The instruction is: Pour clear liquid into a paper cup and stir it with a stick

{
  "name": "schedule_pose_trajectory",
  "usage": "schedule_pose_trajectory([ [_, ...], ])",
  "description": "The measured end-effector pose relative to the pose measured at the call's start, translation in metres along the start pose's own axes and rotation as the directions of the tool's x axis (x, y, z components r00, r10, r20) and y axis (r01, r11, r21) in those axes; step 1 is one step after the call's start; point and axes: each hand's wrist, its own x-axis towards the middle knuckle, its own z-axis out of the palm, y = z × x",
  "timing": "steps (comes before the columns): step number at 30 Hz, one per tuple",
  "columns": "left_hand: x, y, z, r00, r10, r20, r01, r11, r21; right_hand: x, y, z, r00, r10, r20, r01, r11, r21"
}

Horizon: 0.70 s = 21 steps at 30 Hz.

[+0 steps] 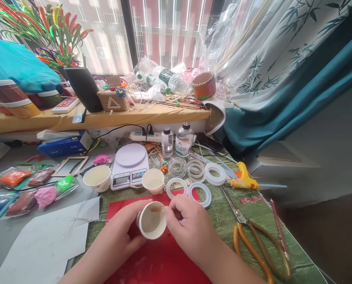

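Observation:
My left hand (127, 225) is wrapped round a white paper cup (152, 232), tipped so that I look down into it. Some cloudy liquid seems to lie at its bottom. At the cup's right rim my right hand (190, 225) is closed in a pinch on a brownish stir stick (156, 209), whose end reaches inside; the rest is hidden by the fingers. Both hands are above a red sheet (161, 264). Just beyond them stand a second paper cup (153, 182) and clear silicone ring molds (200, 194).
A kitchen scale (130, 167) and another paper cup (97, 178) stand behind on the left. Two clear bottles (184, 142) are at the back. Large scissors (247, 225), a yellow glue gun (244, 177) and a pencil (279, 228) lie right. White board (48, 240) lies left.

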Motion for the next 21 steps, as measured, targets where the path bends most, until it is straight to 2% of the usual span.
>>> schedule_pose_trajectory([
  [7, 0.0001, 0.0001, 0.0003, 1.0, 0.018, -0.016, -0.018, 1.0, 0.005, -0.0024, -0.0005, 0.0032, 0.998, -0.058, 0.013, 0.058, 0.997, -0.052],
  [14, 0.0, -0.0027, -0.0001, 1.0, 0.018, 0.002, -0.018, 1.0, 0.012, -0.0024, -0.0023, 0.0014, 0.999, 0.016, 0.035, -0.015, 1.0, -0.012],
  [21, -0.0003, -0.0054, 0.0014, 1.0, 0.007, 0.015, -0.007, 1.0, 0.019, -0.0015, -0.0025, 0.0006, 0.998, 0.034, 0.047, -0.033, 0.999, -0.025],
])
